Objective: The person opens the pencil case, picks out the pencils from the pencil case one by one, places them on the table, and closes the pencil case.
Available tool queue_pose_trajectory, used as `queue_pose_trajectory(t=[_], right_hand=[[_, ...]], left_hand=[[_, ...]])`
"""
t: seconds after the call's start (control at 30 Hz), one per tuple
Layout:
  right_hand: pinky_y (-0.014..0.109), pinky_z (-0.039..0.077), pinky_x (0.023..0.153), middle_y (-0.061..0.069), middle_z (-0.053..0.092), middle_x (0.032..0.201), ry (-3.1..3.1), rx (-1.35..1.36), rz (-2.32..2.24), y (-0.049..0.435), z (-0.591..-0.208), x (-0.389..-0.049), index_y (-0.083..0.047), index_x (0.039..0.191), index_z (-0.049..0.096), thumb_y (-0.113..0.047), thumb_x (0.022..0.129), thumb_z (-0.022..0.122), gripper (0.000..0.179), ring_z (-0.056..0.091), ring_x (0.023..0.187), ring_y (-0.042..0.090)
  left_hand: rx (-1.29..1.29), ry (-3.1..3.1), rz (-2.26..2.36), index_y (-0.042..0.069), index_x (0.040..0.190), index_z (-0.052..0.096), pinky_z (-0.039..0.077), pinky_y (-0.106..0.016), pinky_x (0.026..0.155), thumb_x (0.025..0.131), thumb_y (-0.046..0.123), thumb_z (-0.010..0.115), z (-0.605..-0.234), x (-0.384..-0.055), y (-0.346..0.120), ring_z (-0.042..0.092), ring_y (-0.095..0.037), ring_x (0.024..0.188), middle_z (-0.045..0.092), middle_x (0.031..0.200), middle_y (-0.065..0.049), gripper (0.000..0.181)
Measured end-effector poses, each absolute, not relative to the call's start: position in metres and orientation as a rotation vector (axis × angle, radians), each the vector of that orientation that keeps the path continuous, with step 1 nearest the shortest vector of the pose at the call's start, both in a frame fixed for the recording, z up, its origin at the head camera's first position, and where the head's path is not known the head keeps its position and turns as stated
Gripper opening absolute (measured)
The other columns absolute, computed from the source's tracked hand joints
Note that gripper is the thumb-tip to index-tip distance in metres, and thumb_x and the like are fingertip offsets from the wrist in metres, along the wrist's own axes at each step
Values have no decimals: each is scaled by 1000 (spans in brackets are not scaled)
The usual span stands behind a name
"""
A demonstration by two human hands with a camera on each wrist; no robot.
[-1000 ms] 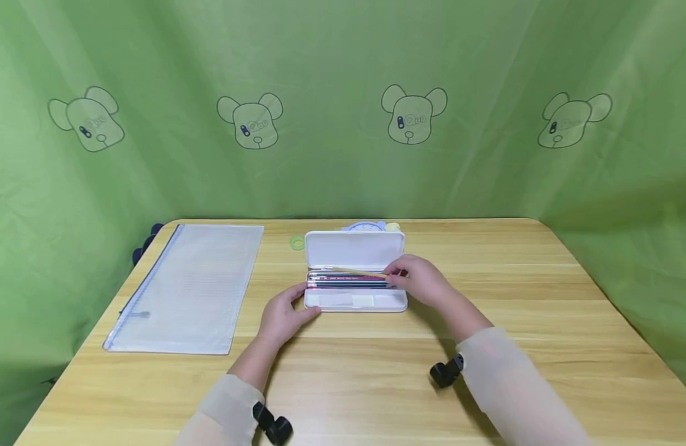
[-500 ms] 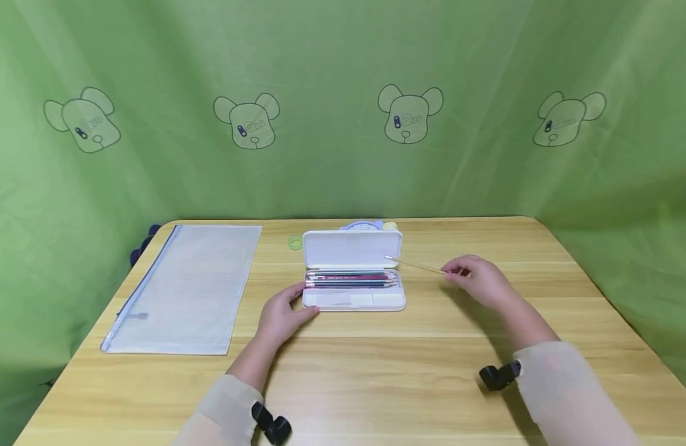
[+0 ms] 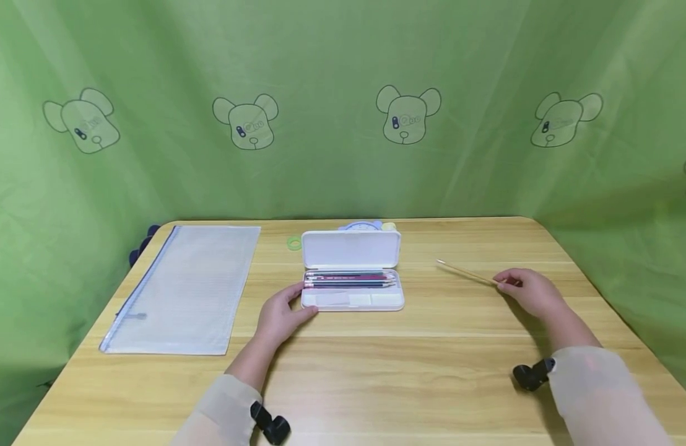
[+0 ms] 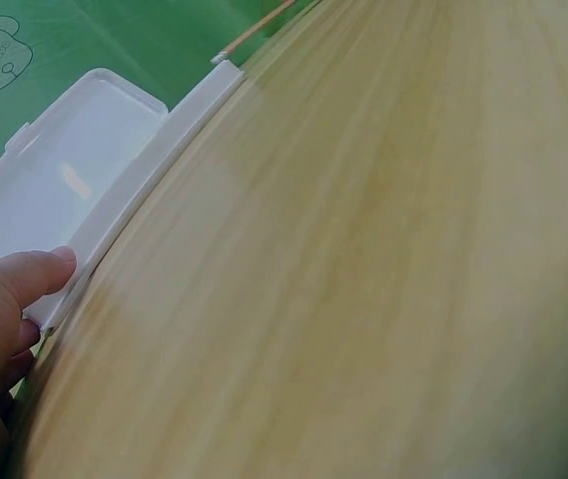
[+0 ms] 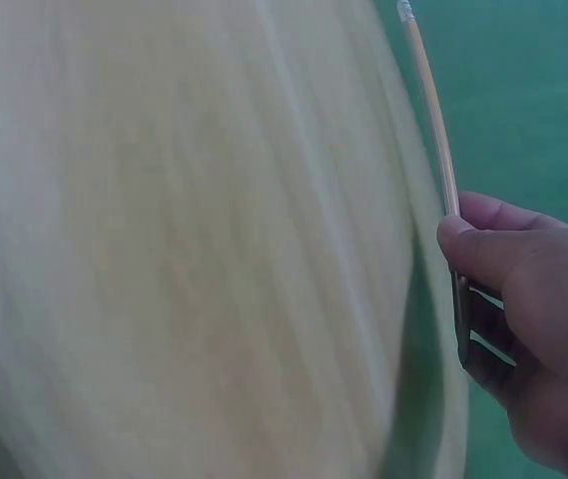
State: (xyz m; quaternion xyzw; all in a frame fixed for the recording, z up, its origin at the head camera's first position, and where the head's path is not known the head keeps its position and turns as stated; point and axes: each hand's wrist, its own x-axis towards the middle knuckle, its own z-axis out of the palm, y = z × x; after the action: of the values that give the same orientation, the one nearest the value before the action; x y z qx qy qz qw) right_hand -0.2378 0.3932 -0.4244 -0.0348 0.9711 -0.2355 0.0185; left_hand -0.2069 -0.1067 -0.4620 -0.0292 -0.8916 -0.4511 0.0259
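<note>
A white pencil case (image 3: 351,249) lies with its lid raised near the middle of the table. Several dark and reddish pencils (image 3: 348,280) lie side by side in its tray. My left hand (image 3: 278,316) grips the case's left end, with the thumb at the front edge; the left wrist view shows that thumb (image 4: 44,271) on the white rim. Off to the right, my right hand (image 3: 532,296) pinches a natural-wood pencil (image 3: 465,271) between thumb and fingers. Its white eraser end (image 5: 406,12) points away from the hand, toward the case, while the other end is among the fingers.
A translucent zip pouch (image 3: 181,291) lies flat on the table's left side. Behind the case are a green ring (image 3: 294,243) and a partly hidden light-blue object (image 3: 361,226). A green curtain (image 3: 332,173) hangs behind the wooden table (image 3: 410,384).
My right hand has lifted the wooden pencil away from the case and carried it to the right, to bare table beyond. The left hand stays at the case's left end.
</note>
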Motion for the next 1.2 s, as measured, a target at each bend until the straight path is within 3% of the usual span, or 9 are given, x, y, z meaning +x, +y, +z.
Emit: queue_pose_trajectory(t=[0.43, 0.6, 0.73, 0.93, 1.2], right_hand=[[70, 36, 99, 35, 53, 131, 3020, -100, -696, 404, -436, -240, 0, 123, 62, -16, 101, 50, 29, 44, 121, 57], [68, 38, 97, 34, 56, 127, 3028, -100, -693, 403, -436, -240, 1, 124, 61, -14, 101, 50, 30, 48, 117, 55], [65, 42, 92, 34, 55, 123, 3041, -73, -734, 398, -430, -236, 2, 129, 56, -24, 101, 51, 39, 52, 112, 50], [62, 45, 91, 33, 52, 129, 3053, -106, -867, 368, -417, -234, 1, 133, 55, -32, 100, 54, 46, 52, 113, 46], [60, 48, 94, 29, 54, 129, 3032, -309, -991, 306, -410, -240, 0, 128, 59, -17, 97, 59, 36, 55, 113, 44]], left_hand=[[-104, -2744, -1398, 4, 135, 57, 39, -46, 115, 82, 28, 78, -463, -207, -107, 52, -32, 133, 60, 137, -14, 62], [-112, -2731, -1416, 4, 134, 57, 40, -46, 115, 82, 27, 79, -464, -207, -107, 52, -32, 133, 61, 136, -14, 62], [-115, -2738, -1399, 5, 135, 57, 39, -46, 115, 82, 28, 79, -464, -207, -107, 51, -31, 134, 60, 137, -13, 62], [-114, -2738, -1391, 5, 135, 57, 39, -46, 116, 81, 29, 79, -464, -208, -108, 51, -32, 134, 60, 137, -13, 62], [-111, -2736, -1406, 6, 135, 57, 39, -46, 116, 82, 28, 78, -464, -207, -108, 51, -31, 134, 60, 137, -12, 62]])
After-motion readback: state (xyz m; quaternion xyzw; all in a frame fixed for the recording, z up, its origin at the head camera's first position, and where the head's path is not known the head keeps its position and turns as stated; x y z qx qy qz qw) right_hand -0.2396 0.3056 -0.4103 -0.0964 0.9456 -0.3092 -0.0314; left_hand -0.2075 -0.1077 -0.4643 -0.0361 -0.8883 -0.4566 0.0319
